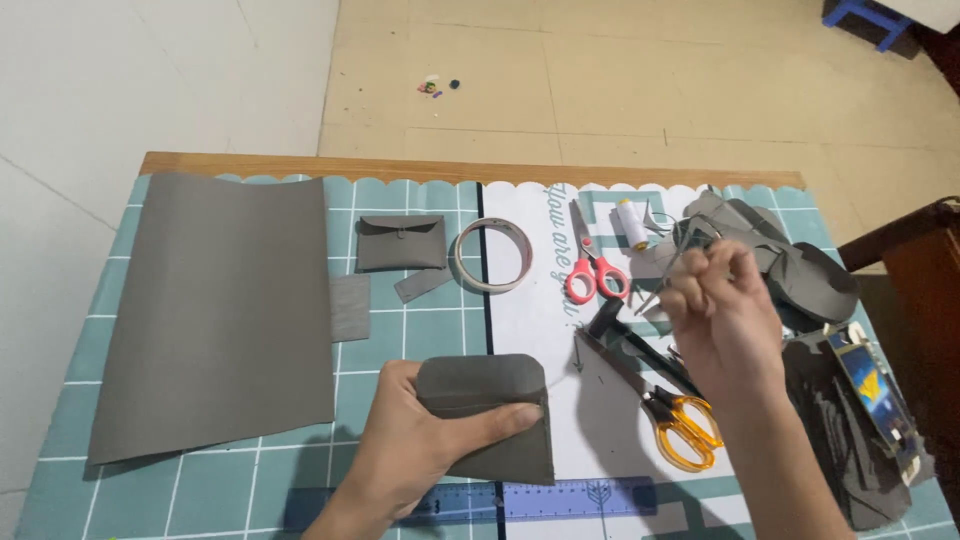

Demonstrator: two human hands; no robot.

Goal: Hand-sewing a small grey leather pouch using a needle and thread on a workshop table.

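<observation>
Grey leather filled most of my view: a small folded pouch (490, 415) sat in my left hand (420, 450), thumb pressed across its front and fingers curled behind, so it was gripped firmly just above the near edge of the table. Its lower edge nearly touched the blue ruler (560, 498) lying along that near edge.

My right hand (720, 315) was raised above the white strip of the mat, fingertips pinched together on something thin; I could not tell whether it was a needle or thread, though a fine line ran from the pinch towards the cream spool of thread (632, 222).

Under that hand lay the yellow-handled scissors (675, 420), and the red-handled scissors (590, 265) sat further back, beside the roll of tape (492, 255). A finished grey pouch (401, 243) with a snap rested behind the tape, with two small grey offcuts just in front of it.

A large grey sheet (225, 310) covered the left part of the checked teal mat (400, 345), its left edge close to the table's left side. Grey scraps (790, 265) were heaped at the right edge. Open room was the bare mat between the sheet and the white strip, and the near left corner.
</observation>
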